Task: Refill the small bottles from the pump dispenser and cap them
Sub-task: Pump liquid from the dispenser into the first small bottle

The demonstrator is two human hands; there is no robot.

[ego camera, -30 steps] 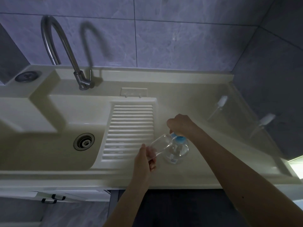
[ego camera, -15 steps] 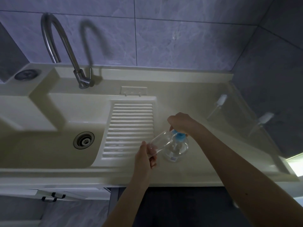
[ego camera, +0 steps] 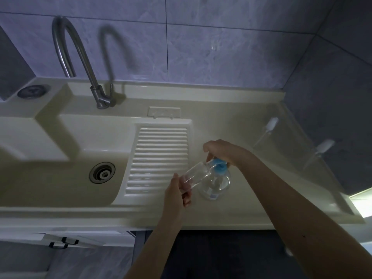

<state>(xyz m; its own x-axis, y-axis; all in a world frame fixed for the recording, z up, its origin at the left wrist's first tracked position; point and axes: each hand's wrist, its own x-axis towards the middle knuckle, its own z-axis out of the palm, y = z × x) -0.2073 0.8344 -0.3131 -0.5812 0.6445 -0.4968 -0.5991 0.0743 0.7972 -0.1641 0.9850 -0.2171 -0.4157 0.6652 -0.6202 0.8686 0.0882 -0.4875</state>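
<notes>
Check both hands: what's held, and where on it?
Left hand grips the small clear bottle at its base. Right hand presses the dispenser's blue pump head.

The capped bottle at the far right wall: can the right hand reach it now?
Probably not at once. The right hand is on the pump dispenser head. The way across the counter to the nearer capped bottle looks free.

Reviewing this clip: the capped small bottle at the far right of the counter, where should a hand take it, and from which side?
Probably round the clear body of the far-right small bottle, below its white cap, coming from the left. It stands upright, and the counter's raised rim and the wall close off its right.
</notes>
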